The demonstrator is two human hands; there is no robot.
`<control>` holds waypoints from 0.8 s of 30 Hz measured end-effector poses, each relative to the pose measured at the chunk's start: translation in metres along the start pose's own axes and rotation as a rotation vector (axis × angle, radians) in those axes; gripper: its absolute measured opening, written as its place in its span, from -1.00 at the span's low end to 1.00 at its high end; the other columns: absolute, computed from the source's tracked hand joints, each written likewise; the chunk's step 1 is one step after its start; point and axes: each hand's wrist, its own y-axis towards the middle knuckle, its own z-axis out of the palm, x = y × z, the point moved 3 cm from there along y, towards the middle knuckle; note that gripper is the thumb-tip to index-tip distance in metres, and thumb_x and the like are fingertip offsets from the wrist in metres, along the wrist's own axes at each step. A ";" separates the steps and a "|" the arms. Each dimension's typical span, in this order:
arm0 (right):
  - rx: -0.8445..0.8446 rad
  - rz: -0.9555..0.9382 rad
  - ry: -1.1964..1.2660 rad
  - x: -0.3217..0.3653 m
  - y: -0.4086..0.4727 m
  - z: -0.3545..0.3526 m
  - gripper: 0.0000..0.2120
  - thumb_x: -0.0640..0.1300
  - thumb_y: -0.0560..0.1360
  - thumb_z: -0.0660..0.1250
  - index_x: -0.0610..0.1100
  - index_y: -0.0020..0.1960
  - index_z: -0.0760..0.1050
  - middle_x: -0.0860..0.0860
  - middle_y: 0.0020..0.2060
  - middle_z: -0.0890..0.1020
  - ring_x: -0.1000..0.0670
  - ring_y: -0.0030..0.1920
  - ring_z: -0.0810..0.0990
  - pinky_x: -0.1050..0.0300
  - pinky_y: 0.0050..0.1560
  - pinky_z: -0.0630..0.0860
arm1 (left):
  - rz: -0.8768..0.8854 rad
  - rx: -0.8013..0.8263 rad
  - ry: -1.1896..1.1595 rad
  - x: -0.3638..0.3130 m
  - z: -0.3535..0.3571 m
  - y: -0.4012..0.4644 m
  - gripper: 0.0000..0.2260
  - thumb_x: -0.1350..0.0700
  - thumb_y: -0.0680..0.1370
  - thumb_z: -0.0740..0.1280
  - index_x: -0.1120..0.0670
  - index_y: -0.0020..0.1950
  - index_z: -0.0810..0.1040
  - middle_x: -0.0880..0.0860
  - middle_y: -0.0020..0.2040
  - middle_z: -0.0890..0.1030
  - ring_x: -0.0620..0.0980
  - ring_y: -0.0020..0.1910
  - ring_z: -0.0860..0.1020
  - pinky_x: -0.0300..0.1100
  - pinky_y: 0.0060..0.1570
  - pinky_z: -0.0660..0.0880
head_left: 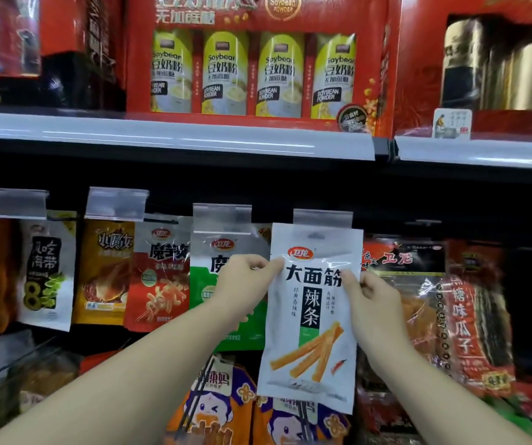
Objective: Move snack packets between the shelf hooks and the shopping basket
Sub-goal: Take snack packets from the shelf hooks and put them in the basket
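**White snack packet held at the hook row, both hands on its side edges**

Upper shelf: a red cardboard gift box (258,62) with four yellow-green soybean powder pouches behind a window stands on the shelf, whose clear plastic price rail (174,136) runs along its front edge.

Hook row, far left: a white and green kelp packet (47,271) hangs beneath a clear plastic label holder (17,203). Beside it hang an orange-brown foil packet (105,271) and a red and white packet (160,274), their edges overlapping.

Centre left: a white and green packet (206,284) hangs behind the left forearm, partly hidden.

Left hand (245,277): thumb and fingers pinch the left edge of the white foil snack packet (314,313), just beside its red logo.

The white foil snack packet, printed with black characters and orange sticks, is upright, and its top edge sits just under the clear label holder (322,218) of the fourth hook. Whether its hang hole is on the hook cannot be told. Its lower edge overlaps orange cartoon-face packets (216,403) in the row below.

Right hand (370,300): the fingers curl round the packet's right edge at mid height.

Right: a red transparent packet (399,284) and a red and black sunflower-seed packet (476,316) hang close against the held packet's right edge, and dark open space lies beyond them.
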 end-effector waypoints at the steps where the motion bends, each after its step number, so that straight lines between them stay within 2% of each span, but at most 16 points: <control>1: -0.003 0.001 0.014 0.000 0.002 0.000 -0.60 -0.01 0.58 0.22 -0.13 -0.33 0.16 0.02 -0.49 0.18 0.06 -0.47 0.12 0.30 -0.52 0.14 | 0.019 0.006 -0.002 -0.002 0.000 0.001 -0.63 -0.14 0.54 0.30 0.12 -0.27 0.58 0.23 -0.38 0.47 0.00 -0.49 0.35 -0.13 -0.38 0.43; 4: 0.007 0.021 0.043 -0.002 0.007 0.000 -0.60 0.00 0.58 0.22 -0.12 -0.34 0.16 0.02 -0.49 0.19 0.05 -0.47 0.13 0.21 -0.44 0.10 | 0.054 0.015 -0.007 -0.008 0.000 0.004 -0.54 -0.15 0.56 0.26 0.12 -0.41 0.36 -0.05 -0.57 0.20 -0.08 -0.59 0.15 -0.26 -0.49 0.18; 6: 0.011 0.035 0.036 -0.004 0.011 0.001 -0.61 0.01 0.58 0.22 -0.13 -0.32 0.19 0.01 -0.48 0.19 0.04 -0.46 0.14 0.16 -0.41 0.10 | 0.044 -0.008 -0.022 -0.012 0.000 0.008 -0.48 -0.15 0.57 0.25 0.05 -0.47 0.16 -0.09 -0.59 0.11 -0.11 -0.62 0.09 -0.22 -0.44 0.08; 8: 0.017 0.048 0.009 -0.008 0.015 0.002 -0.63 0.02 0.57 0.22 -0.15 -0.30 0.22 -0.03 -0.46 0.20 0.01 -0.44 0.15 0.15 -0.40 0.09 | 0.016 -0.029 -0.041 -0.015 0.003 0.011 -0.48 -0.14 0.58 0.24 0.03 -0.48 0.12 -0.10 -0.61 0.11 -0.12 -0.63 0.08 -0.23 -0.44 0.07; 13: 0.022 0.069 -0.020 -0.013 0.026 0.003 -0.62 0.02 0.57 0.22 -0.14 -0.31 0.21 -0.01 -0.49 0.21 0.01 -0.47 0.16 0.18 -0.42 0.11 | -0.040 -0.052 -0.075 -0.010 0.010 0.019 -0.51 -0.14 0.57 0.25 0.01 -0.50 0.23 -0.04 -0.53 0.19 -0.04 -0.52 0.17 -0.21 -0.40 0.11; 15: 0.028 0.062 -0.020 -0.013 0.029 0.004 -0.61 0.03 0.57 0.23 -0.15 -0.32 0.21 0.00 -0.50 0.20 0.02 -0.48 0.15 0.18 -0.44 0.11 | -0.038 -0.057 -0.065 -0.005 0.013 0.023 -0.62 -0.17 0.56 0.25 -0.01 -0.39 0.41 0.01 -0.38 0.40 0.00 -0.39 0.33 -0.20 -0.35 0.24; 17: 0.036 0.028 -0.011 -0.012 0.031 0.004 -0.62 0.03 0.56 0.24 -0.15 -0.30 0.23 -0.01 -0.49 0.21 0.02 -0.48 0.15 0.17 -0.45 0.11 | -0.006 -0.064 -0.075 -0.004 0.012 0.026 -0.67 -0.23 0.54 0.24 0.01 -0.20 0.49 0.05 -0.26 0.48 0.00 -0.29 0.41 -0.21 -0.29 0.30; 19: 0.045 -0.010 0.015 -0.011 0.032 0.003 -0.64 0.03 0.56 0.24 -0.16 -0.29 0.26 -0.03 -0.48 0.21 0.03 -0.48 0.15 0.17 -0.45 0.11 | 0.068 -0.072 -0.083 -0.006 0.011 0.028 -0.65 -0.28 0.50 0.23 0.01 -0.12 0.48 0.07 -0.33 0.42 -0.06 -0.32 0.39 -0.21 -0.33 0.25; 20: 0.049 -0.019 0.029 -0.010 0.032 0.002 -0.64 0.03 0.56 0.24 -0.15 -0.29 0.26 -0.02 -0.48 0.20 0.03 -0.48 0.14 0.17 -0.45 0.11 | 0.103 -0.082 -0.079 -0.009 0.010 0.029 -0.64 -0.27 0.50 0.24 0.02 -0.12 0.48 0.03 -0.44 0.35 -0.08 -0.41 0.33 -0.21 -0.37 0.21; 22: 0.054 -0.006 0.051 -0.010 0.034 0.001 -0.62 0.03 0.56 0.24 -0.15 -0.31 0.22 0.00 -0.49 0.18 0.03 -0.48 0.14 0.18 -0.44 0.11 | 0.116 -0.101 -0.048 -0.013 0.009 0.029 -0.64 -0.22 0.53 0.24 0.07 -0.15 0.50 -0.12 -0.60 0.13 -0.12 -0.59 0.14 -0.24 -0.44 0.15; 24: 0.054 0.039 0.058 -0.012 0.037 0.002 -0.59 0.06 0.56 0.24 -0.13 -0.33 0.20 0.00 -0.50 0.18 0.02 -0.48 0.15 0.15 -0.40 0.13 | 0.098 -0.091 -0.028 -0.015 0.011 0.031 -0.55 -0.18 0.56 0.23 0.21 -0.22 0.53 -0.09 -0.65 0.08 -0.14 -0.64 0.07 -0.24 -0.39 0.21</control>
